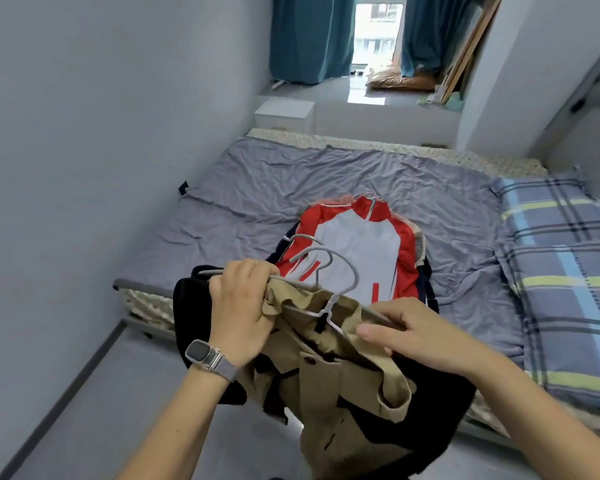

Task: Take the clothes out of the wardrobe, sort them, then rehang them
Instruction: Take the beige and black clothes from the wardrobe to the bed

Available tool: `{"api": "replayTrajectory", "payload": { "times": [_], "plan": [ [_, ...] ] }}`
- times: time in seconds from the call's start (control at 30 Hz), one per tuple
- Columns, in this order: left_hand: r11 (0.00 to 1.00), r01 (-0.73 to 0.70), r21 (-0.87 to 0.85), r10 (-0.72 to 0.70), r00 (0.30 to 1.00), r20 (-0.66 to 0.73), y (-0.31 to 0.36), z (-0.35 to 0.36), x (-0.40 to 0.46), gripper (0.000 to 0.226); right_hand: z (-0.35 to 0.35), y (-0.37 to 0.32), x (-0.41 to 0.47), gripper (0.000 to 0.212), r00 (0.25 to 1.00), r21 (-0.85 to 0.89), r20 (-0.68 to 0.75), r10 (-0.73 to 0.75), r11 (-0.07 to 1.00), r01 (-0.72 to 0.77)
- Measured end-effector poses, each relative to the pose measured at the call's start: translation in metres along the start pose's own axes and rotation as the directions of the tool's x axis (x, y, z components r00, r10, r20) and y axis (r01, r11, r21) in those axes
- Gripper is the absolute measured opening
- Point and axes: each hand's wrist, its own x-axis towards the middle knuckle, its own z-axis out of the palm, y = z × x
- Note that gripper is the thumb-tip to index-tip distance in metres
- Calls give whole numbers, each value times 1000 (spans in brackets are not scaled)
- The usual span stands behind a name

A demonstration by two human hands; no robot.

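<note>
Head view. The left hand grips the near-left end of a grey hanger, fingers curled round bar and cloth; the right hand pinches the opposite end. The hanger's long axis runs left to right between the hands, bearing a khaki garment (apparently with dark clothing beneath). A red-and-white jacket lies on the bed, directly beyond the fingers.

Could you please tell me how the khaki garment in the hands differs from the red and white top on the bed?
The khaki garment is plain tan with buttons; the red and white top is two-coloured. The khaki garment hangs crumpled in the air, gripped by the left hand and right hand; the top lies flat on the bed, untouched. Both sit on grey hangers.
</note>
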Motion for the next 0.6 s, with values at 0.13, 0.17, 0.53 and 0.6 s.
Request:
{"api": "replayTrajectory", "payload": {
  "times": [0.13, 0.17, 0.53, 0.6],
  "plan": [
    [997, 33, 67, -34, 999, 13, -4, 15, 15, 24, -8, 15, 8, 38, 986, -117, -162, 45, 991, -64],
    [996, 40, 80, -41, 999, 19, -5, 19, 20, 22, -11, 20, 11, 42, 981, -128, -188, 47, 989, -72],
    [985, 147, 93, -142, 988, -64, -2, 67, 124, 24, -98, 112, 76, 16, 934, -356, -358, -23, 927, -113],
    [982, 161, 98, -154, 986, -71, 4, 78, 147, 22, -119, 127, 93, 11, 933, -369, -353, -66, 926, -74]
  ]
}}
